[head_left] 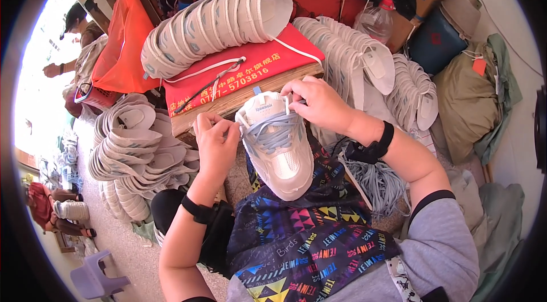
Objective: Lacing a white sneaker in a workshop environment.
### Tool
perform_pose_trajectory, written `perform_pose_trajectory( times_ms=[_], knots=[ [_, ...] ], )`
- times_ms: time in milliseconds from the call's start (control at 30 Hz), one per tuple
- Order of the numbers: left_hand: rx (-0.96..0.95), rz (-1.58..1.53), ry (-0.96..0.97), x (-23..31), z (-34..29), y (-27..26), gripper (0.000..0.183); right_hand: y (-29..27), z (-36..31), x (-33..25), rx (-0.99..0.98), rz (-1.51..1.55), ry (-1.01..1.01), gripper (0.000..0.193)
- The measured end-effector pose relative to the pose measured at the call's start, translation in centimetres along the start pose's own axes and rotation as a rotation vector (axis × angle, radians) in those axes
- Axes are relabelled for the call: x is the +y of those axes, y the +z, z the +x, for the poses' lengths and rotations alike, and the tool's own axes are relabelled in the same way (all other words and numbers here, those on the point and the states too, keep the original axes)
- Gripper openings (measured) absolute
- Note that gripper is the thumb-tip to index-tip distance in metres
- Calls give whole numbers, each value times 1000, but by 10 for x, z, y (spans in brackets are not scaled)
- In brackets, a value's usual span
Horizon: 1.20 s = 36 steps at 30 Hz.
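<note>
A white and pale grey shoe upper (285, 168) with light blue laces (270, 134) hangs between my hands, toe toward me, above my lap and against the front of a wooden board (256, 88). My left hand (218, 140) pinches at the left edge of its collar, near the top lace holes. At the opposite edge my right hand (322, 103) is closed, thumb and forefinger pressed to the collar. Whether a lace end is also between the fingers of either hand cannot be made out. The tongue stands up between the two hands.
On the red-covered board rests a row of nested shoe uppers (219, 29), with a white cord. More stacked uppers lie left (128, 142) and right (347, 63). A bundle of blue-grey laces (379, 185) is by my right elbow. Other people and a purple stool (97, 276) are at left.
</note>
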<state>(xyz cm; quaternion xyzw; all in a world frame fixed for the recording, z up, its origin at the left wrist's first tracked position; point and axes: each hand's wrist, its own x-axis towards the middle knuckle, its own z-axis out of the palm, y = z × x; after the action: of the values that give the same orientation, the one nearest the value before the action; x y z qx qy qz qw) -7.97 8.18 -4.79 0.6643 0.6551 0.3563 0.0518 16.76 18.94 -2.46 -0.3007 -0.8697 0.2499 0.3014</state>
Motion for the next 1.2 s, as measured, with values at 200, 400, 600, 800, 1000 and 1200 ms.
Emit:
perform_pose_trajectory(
  times_ms=[200, 400, 600, 800, 1000, 1200],
  knots=[
    [24, 167, 125, 12, 6, 0, 8, -9, 7, 9, -160, -71, -109, 25],
    [-320, -366, -48, -3, 36, -21, 24, -18, 21, 27, -408, 151, 69, 23],
    [-509, -412, -29, -20, 43, -17, 28, -28, 28, 25, -509, -12, -66, 21],
    [-582, -372, 54, -17, 48, -24, 23, -21, 26, 35, -535, 166, 72, 23],
    [-564, -382, 9, -25, 51, -18, 15, 7, 19, 29, -345, 197, 242, 21],
    [-487, -231, -113, 6, 45, -12, 15, 15, 20, 25, -175, 178, 230, 18]
  ],
)
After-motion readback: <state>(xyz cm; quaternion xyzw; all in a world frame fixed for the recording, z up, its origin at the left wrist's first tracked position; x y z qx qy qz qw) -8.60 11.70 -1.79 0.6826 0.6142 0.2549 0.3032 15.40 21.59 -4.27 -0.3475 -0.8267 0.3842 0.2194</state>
